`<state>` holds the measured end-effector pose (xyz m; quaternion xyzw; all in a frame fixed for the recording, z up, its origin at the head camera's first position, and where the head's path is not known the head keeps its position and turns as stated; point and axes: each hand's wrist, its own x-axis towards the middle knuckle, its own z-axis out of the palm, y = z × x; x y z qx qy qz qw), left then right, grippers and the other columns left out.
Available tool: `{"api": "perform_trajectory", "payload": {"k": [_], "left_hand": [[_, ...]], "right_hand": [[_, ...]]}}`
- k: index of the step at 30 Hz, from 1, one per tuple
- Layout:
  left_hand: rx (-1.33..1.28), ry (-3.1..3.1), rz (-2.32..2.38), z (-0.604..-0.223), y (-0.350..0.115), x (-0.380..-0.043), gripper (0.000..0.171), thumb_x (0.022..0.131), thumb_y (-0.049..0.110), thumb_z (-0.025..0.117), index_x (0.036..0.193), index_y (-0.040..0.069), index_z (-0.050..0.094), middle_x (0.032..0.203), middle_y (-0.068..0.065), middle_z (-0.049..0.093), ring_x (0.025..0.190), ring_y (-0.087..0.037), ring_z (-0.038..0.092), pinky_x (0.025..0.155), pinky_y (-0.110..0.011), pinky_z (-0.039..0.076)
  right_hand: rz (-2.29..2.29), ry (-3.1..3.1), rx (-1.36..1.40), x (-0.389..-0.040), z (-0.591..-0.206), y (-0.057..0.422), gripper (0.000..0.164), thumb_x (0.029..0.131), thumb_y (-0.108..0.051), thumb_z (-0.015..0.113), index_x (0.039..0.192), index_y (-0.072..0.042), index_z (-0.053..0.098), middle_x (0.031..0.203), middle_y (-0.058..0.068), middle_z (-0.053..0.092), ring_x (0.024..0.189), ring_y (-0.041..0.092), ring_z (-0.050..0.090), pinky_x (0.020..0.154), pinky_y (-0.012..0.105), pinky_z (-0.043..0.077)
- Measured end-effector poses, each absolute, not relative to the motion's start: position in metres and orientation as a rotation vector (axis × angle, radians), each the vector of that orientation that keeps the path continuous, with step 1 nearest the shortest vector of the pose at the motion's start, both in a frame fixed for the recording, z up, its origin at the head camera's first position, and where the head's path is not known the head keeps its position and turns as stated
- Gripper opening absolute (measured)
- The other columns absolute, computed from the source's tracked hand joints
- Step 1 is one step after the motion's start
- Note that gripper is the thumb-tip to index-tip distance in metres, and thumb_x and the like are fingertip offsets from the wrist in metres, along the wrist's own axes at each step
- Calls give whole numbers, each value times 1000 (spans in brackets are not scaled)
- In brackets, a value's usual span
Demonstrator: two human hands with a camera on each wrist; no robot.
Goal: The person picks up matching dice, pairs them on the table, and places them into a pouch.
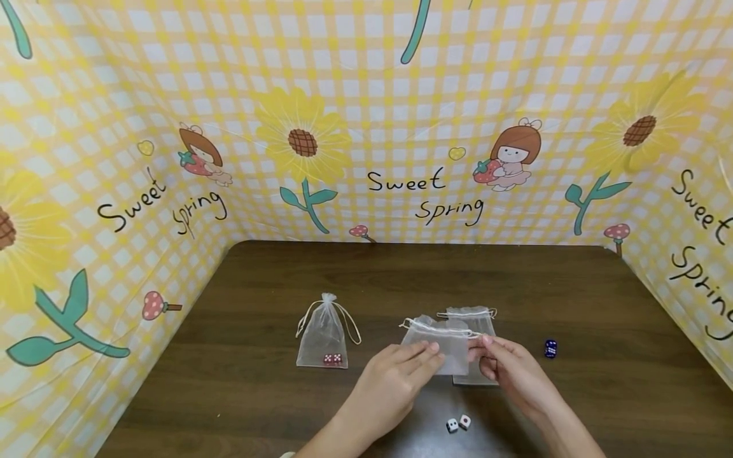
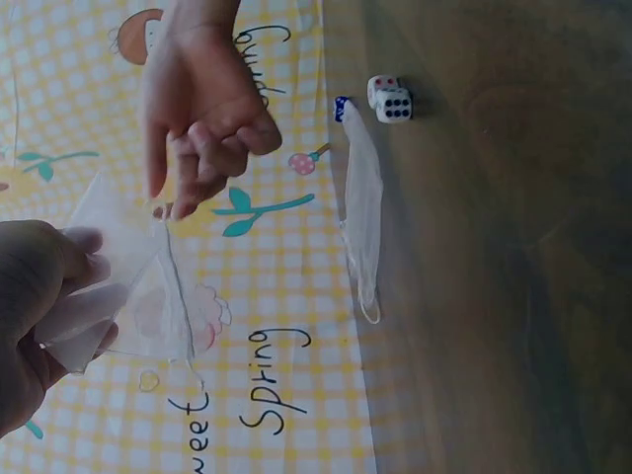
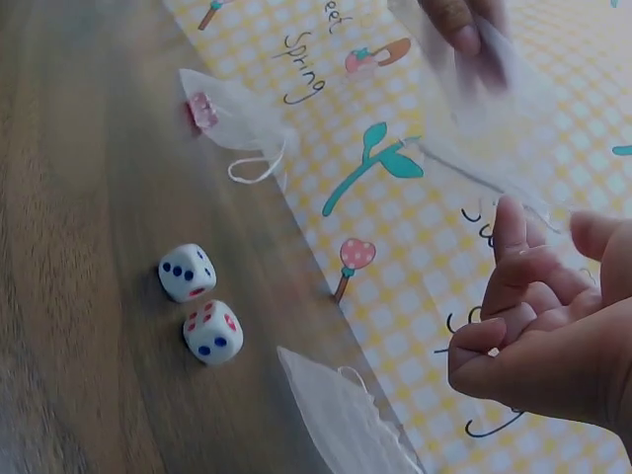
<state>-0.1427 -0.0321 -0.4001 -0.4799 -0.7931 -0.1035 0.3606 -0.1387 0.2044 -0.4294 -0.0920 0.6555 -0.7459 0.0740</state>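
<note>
The left hand [image 1: 395, 375] grips the sheer bag [image 1: 452, 360] above the table [image 1: 258, 407], well short of the far edge, and the right hand [image 1: 523, 375], pinching the drawstring [image 1: 439, 329] end, should probably pull gently.

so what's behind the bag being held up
In the head view, another sheer bag lies on the table behind the held bag, top and bottom edge showing; the held bag and right hand cover part of its middle.
</note>
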Motion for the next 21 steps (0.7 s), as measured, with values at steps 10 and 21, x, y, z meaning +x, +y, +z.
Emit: {"api": "perform_trajectory", "payload": {"k": [10,21], "left_hand": [[-1302,-1931,-136,-412,-26,-142,26,85,11,51,102,16,70,107,4,66,103,-13,60,82,-25,47],[-1308,-1923,-156,-420,-24,-142,23,89,15,52,103,16,71,108,3,66,103,-12,60,83,-24,47]], "right_hand": [[-2158,2185,-17,-140,-427,194,11,89,-6,58,80,-7,66,60,-4,50,54,8,42,55,23,36],[-2050,2581,26,-137,-416,192,9,83,-5,66,80,3,66,64,-3,62,59,6,50,54,21,40]]}}
